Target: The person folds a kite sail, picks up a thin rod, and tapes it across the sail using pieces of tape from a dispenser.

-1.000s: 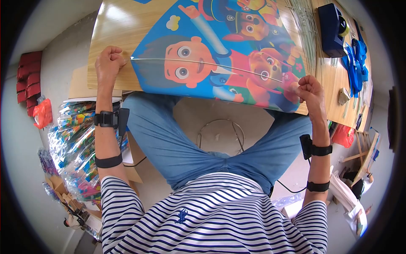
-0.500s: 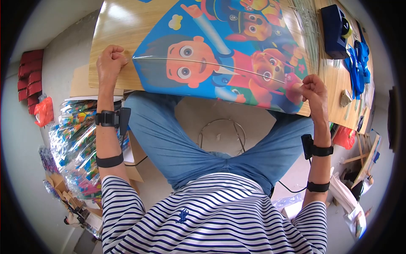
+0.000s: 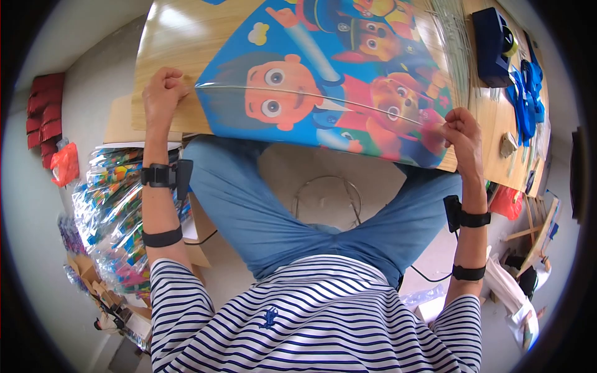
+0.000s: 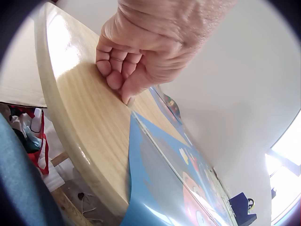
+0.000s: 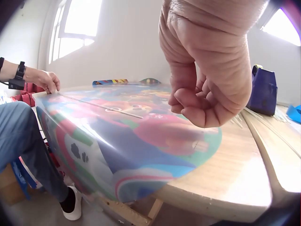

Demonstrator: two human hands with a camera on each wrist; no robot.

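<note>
Your cartoon-printed sheet [image 3: 336, 68] lies on the bench [image 3: 168, 37], one corner pointing left and its near edge along the near side of the bench. One thin pale rod [image 3: 280, 91] lies across it, running from the left corner toward the right.

Left hand [image 3: 163, 96]: your fingers are curled, thumb tip closed against them, just beside the sheet's left corner and the rod's left end. Right hand [image 3: 462, 133]: your fingers are curled and thumb and forefinger are closed together over the sheet's right end. Whether either hand pinches anything cannot be told.

Containers: one dark blue tape dispenser [image 3: 489, 50] stands on the bench at far right and carries one roll [image 3: 510, 43] with a yellow-green rim. One orange-red plastic bag [image 3: 64, 166] is at left and one red bag [image 3: 507, 202] at right, below the bench; you cannot tell their contents. At left, clear plastic packs [image 3: 112, 211] hold multicoloured printed material; they overlap too closely to count.

Also on the bench at right: one bundle of thin rods [image 3: 453, 50], too many to count; a heap of blue ribbon [image 3: 525, 99]; and one stone-like lump [image 3: 508, 145]. You wear four black straps: two on the left arm [image 3: 160, 208], two on the right arm [image 3: 471, 248].
</note>
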